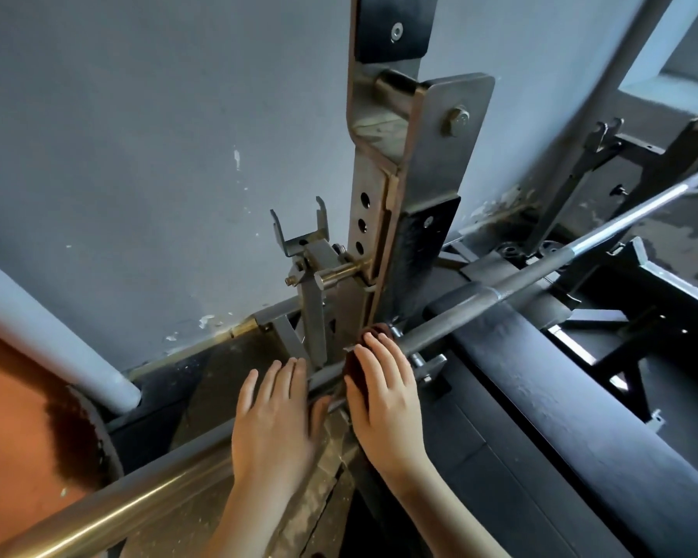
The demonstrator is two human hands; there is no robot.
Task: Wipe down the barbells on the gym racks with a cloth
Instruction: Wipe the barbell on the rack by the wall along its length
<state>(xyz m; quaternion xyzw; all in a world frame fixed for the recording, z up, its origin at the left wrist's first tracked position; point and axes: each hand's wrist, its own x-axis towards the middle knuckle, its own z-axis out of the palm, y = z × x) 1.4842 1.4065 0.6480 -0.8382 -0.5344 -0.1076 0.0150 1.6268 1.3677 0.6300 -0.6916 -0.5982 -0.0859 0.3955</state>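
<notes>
A grey barbell (500, 289) runs from the lower left to the upper right across the rack upright (383, 203). Its thick sleeve (97, 517) shines at the bottom left. My left hand (277, 416) lies over the bar just left of the upright, fingers straight and its thumb under the bar. My right hand (383, 392) presses a dark red cloth (357, 374) onto the bar beside the upright, fingers draped over it. Most of the cloth is hidden under that hand.
A black bench pad (561, 396) lies under the bar to the right. A metal J-hook bracket (311, 243) sticks out left of the upright. A grey wall (138, 155) stands behind, with a white pipe (49, 336) at left and another rack (605, 155) at far right.
</notes>
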